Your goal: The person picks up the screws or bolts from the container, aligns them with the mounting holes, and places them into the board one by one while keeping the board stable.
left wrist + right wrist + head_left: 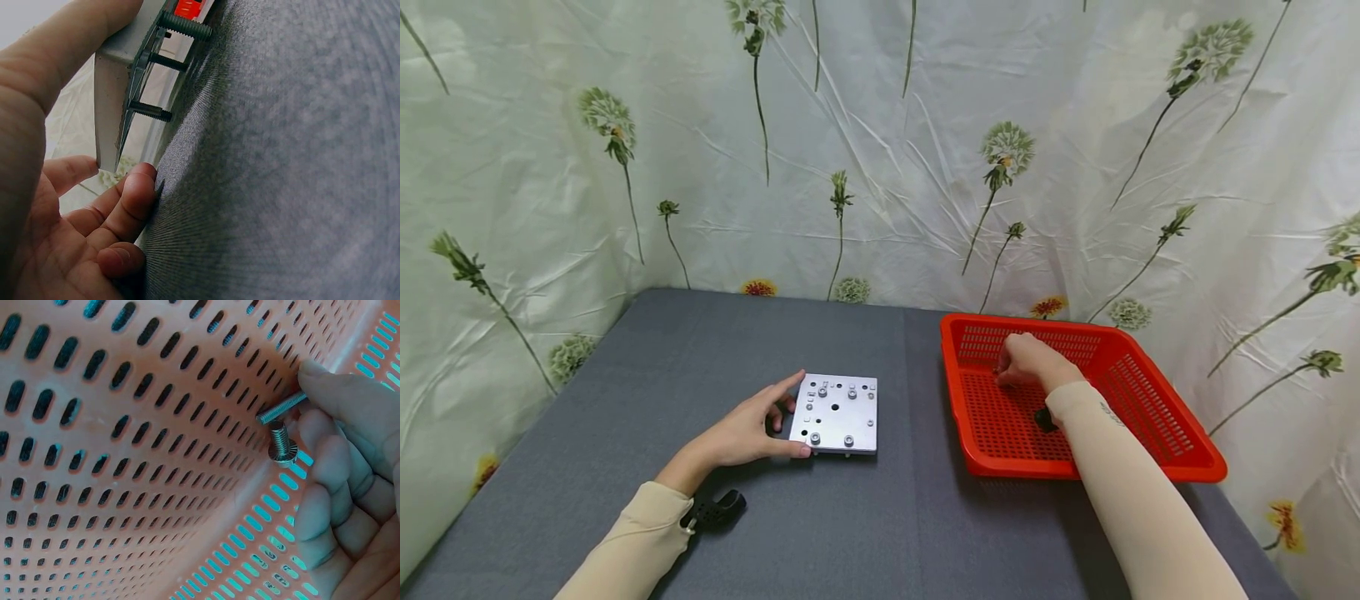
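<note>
A square silver metal plate (835, 429) with holes and several bolts lies on the table. My left hand (748, 429) grips its left side, thumb at the near corner and index finger at the far one. In the left wrist view, threaded bolt ends (150, 111) stick out beneath the plate (107, 112). Over at the right, my right hand (1033, 362) is down inside a red perforated basket (958, 400). Its thumb and fingers pinch a threaded screw (281, 409), whose head is hidden. A flanged bolt (281, 447) sits just below that screw, close to the fingertips.
The dark grey table (865, 525) ends at a pale curtain (880, 167) printed with flowers. A black strap (722, 508) is at the left wrist. The basket's raised walls surround the right hand, and the right forearm crosses its near rim.
</note>
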Tool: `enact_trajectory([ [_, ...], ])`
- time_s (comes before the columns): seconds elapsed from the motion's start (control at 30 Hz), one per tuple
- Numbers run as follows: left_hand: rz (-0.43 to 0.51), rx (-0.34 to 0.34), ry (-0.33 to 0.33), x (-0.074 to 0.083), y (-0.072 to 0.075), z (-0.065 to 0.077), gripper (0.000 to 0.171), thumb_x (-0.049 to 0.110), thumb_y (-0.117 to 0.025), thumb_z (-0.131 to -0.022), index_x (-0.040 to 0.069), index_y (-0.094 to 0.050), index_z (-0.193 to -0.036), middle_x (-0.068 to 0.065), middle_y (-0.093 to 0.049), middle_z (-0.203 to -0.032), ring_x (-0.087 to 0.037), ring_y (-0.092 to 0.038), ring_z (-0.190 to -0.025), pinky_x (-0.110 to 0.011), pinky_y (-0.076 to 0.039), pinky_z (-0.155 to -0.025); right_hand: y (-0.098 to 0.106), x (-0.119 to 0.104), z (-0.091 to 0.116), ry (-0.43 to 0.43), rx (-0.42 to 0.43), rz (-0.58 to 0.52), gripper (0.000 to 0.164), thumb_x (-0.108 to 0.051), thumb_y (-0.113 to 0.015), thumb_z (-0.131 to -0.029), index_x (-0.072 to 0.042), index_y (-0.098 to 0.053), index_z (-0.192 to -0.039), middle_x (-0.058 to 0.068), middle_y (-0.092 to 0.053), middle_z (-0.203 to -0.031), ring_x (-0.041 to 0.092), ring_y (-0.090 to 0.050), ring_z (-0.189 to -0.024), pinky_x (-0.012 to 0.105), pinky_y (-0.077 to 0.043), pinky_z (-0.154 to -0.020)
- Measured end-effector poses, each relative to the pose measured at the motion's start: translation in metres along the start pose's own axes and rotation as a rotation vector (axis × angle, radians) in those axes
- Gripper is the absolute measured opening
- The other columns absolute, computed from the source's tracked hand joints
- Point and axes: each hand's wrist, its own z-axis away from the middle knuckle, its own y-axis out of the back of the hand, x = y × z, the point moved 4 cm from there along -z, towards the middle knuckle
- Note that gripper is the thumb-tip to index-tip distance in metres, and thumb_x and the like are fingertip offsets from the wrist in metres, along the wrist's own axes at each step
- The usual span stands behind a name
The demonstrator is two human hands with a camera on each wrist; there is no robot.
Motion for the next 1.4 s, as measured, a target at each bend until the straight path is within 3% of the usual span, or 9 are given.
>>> enact_trajectory([
  [0.3,-0.006,-0.002,-0.005,0.001,-0.001,0.000,0.118,0.043,-0.096,-0.080,0.012,-0.028,-0.171,-0.011,-0.056,-0.126,-0.017,-0.051,-0.090,-0.030,-0.039,-0.079,0.000,0.001,0.003,0.007,-0.004,0.001,0.005,-0.011,-0.084,-0.090,-0.007,-0.082,-0.086,0.003,-0.077,-0.083,0.015,-0.062,-0.074,0.032,-0.054,-0.071],
  [0.63,-0.012,0.005,-0.011,0.002,-0.002,0.000,0.118,0.043,-0.096,-0.080,0.011,-0.028,-0.171,-0.012,-0.056,-0.126,-0.017,-0.051,-0.091,-0.031,-0.039,-0.079,0.010,0.004,0.013,0.010,0.017,-0.180,0.009,-0.009,-0.077,-0.093,-0.006,-0.077,-0.085,0.003,-0.072,-0.081,0.015,-0.057,-0.075,0.030,-0.049,-0.070],
  [0.93,-0.020,0.006,-0.021,0.001,-0.002,-0.001,0.119,0.043,-0.096,-0.081,0.010,-0.027,-0.171,-0.010,-0.057,-0.124,-0.016,-0.051,-0.091,-0.029,-0.039,-0.079,0.021,0.010,0.027,0.053,0.135,-0.291,0.009,-0.009,-0.073,-0.094,-0.004,-0.079,-0.090,0.012,-0.077,-0.083,0.013,-0.061,-0.072,0.029,-0.049,-0.070],
  [1.1,-0.019,0.007,-0.025,0.002,-0.001,0.000,0.119,0.044,-0.095,-0.081,0.009,-0.026,-0.171,-0.010,-0.057,-0.123,-0.016,-0.051,-0.091,-0.029,-0.039,-0.079,0.031,0.006,0.036,0.084,0.199,-0.444,0.016,-0.015,-0.075,-0.100,0.000,-0.080,-0.102,0.010,-0.078,-0.090,0.013,-0.060,-0.073,0.028,-0.051,-0.070],
  [1.4,-0.015,0.006,-0.015,0.003,0.000,0.001,0.118,0.043,-0.095,-0.081,0.010,-0.027,-0.171,-0.010,-0.057,-0.124,-0.016,-0.051,-0.091,-0.029,-0.039,-0.079,0.047,-0.008,0.051,0.123,0.331,-0.681,0.027,-0.024,-0.077,-0.102,0.001,-0.077,-0.112,0.001,-0.074,-0.089,0.019,-0.063,-0.082,0.031,-0.051,-0.075],
])
